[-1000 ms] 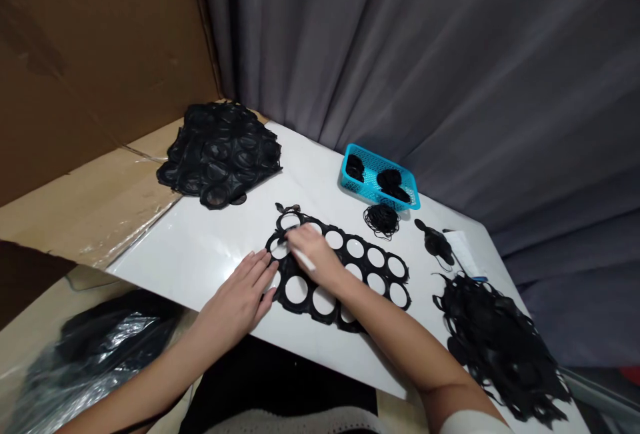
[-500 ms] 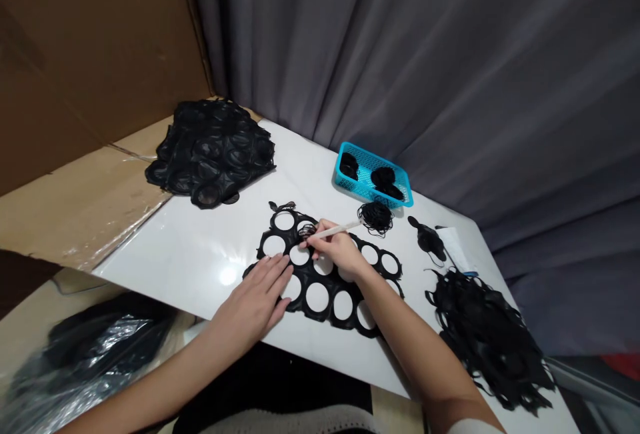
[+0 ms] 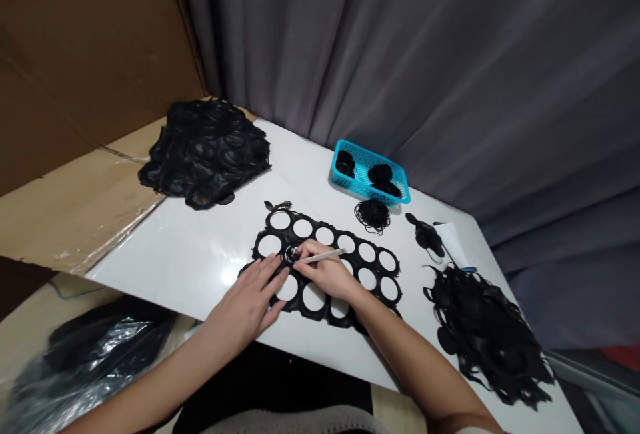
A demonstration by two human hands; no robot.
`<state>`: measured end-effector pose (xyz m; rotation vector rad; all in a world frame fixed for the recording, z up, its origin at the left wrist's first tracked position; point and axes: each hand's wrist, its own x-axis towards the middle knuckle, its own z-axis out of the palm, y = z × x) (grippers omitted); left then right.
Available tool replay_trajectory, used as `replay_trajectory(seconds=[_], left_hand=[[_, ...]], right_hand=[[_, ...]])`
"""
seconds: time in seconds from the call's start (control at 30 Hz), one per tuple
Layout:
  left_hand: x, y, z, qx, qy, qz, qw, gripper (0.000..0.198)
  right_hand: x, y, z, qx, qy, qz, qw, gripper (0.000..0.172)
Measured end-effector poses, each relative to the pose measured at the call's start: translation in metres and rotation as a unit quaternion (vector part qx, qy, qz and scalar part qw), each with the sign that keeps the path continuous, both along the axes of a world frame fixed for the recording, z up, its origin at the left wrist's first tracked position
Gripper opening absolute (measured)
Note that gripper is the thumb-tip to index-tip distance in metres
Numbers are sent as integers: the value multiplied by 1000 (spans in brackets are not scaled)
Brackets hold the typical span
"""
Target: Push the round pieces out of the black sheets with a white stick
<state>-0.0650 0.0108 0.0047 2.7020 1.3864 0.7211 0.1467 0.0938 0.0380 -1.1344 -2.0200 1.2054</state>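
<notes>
A black sheet punched with round holes (image 3: 350, 252) lies flat on the white tabletop (image 3: 200, 247). My left hand (image 3: 247, 301) rests flat on the sheet's near left corner, fingers stretched out. My right hand (image 3: 325, 273) is closed on a thin white stick (image 3: 325, 256), held like a pen. The stick's tip touches a small black ring (image 3: 291, 253) sitting in the sheet between two holes.
A pile of black punched sheets (image 3: 205, 152) lies at the far left, partly on cardboard (image 3: 65, 201). A blue basket (image 3: 369, 173) with black pieces stands at the back, a bundle of thin black rings (image 3: 373, 214) before it. A heap of black scraps (image 3: 487, 334) fills the right.
My right hand turned the stick around and brought its tip down and left onto the small ring. My left hand slid slightly along the sheet's edge. The view shifted a little.
</notes>
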Motion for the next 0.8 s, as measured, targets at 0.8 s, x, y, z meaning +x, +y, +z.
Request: replay_trajectory(seconds=[0.8], left_hand=[[2, 3, 2, 1, 1, 8, 1000, 42]], right_hand=[[20, 34, 10, -41, -7, -110, 993, 24]])
